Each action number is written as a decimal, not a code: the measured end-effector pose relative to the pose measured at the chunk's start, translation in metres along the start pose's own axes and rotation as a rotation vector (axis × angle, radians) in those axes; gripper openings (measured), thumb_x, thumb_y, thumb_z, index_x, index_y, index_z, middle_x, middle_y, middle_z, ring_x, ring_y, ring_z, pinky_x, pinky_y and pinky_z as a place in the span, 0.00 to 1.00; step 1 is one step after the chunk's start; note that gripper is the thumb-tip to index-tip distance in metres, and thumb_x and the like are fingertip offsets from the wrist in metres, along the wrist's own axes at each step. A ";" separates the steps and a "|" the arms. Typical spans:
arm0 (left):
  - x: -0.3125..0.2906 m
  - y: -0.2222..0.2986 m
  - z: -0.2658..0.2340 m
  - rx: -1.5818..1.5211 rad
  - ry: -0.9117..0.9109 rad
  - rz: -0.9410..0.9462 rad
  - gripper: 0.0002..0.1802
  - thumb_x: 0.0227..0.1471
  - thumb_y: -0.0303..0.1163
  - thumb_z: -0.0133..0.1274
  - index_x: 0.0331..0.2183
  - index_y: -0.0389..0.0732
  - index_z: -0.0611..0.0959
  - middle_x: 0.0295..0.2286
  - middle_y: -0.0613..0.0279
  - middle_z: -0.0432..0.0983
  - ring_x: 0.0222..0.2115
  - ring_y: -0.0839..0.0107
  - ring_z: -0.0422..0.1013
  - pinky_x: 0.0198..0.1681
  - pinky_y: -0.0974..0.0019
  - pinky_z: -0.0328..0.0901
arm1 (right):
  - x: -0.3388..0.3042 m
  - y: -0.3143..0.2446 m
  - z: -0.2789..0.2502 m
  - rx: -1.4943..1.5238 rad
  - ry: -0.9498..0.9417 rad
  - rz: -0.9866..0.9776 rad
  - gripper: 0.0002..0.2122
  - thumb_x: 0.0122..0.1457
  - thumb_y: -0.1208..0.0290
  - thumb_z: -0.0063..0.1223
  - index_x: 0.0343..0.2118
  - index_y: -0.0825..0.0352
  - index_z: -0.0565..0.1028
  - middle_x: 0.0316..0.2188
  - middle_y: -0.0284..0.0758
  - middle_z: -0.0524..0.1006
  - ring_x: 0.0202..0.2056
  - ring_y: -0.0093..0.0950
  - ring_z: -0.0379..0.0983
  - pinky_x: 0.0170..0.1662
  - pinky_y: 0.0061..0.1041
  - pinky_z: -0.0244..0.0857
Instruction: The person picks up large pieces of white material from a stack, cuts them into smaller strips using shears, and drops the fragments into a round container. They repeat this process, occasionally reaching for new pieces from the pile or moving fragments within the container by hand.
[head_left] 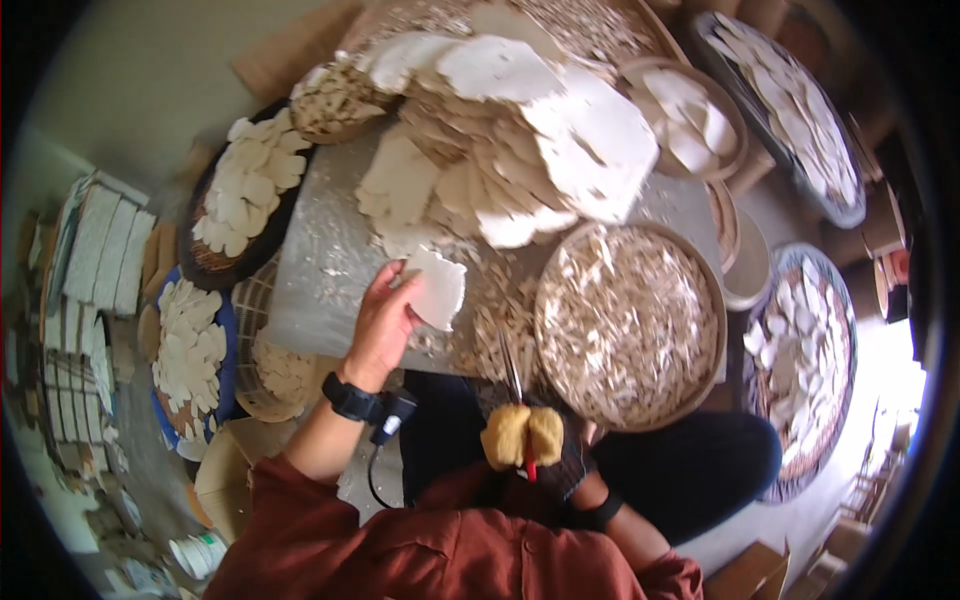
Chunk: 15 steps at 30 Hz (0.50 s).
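My left hand (pixel 378 332) pinches a thin, flat off-white piece (pixel 440 290) with a ragged edge between thumb and fingers, above the near side of the table (pixel 318 250). In my right hand (pixel 572 455), which wears a dark glove, is a pair of scissors (pixel 512 368) with thick yellow padding round the handles and a bit of red below. The blades point away from me and look close together. Beyond the left hand rises a large pile of similar pale sheets (pixel 480 160). Right of the scissors sits a round tray (pixel 721 340) full of small cut strips.
Loose scraps (pixel 505 330) lie between the pile and the round tray. Baskets of pale pieces stand around the table, such as a blue-rimmed basket (pixel 232 335) at the left and an oval basket (pixel 850 345) at the right. A bowl of white pieces (pixel 690 120) is at the far right.
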<state>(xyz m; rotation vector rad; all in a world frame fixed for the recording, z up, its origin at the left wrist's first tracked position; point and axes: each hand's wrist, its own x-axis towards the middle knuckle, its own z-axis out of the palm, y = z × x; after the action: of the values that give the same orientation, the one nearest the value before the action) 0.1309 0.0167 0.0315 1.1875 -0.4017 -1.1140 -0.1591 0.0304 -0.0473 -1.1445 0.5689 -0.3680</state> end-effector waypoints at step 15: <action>-0.059 -0.085 0.089 0.167 -0.209 0.031 0.27 0.53 0.22 0.50 0.55 0.38 0.64 0.38 0.56 0.74 0.34 0.71 0.74 0.35 0.68 0.72 | 0.003 0.032 -0.031 0.956 -0.059 -0.304 0.32 0.62 0.43 0.31 0.54 0.72 0.62 0.49 0.44 0.70 0.51 0.37 0.67 0.58 0.36 0.58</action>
<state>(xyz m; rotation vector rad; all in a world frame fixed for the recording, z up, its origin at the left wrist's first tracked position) -0.0033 0.0234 0.0072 1.2097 -0.6823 -1.1999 -0.1751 0.0180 -0.0868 -0.3047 0.1099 -0.7623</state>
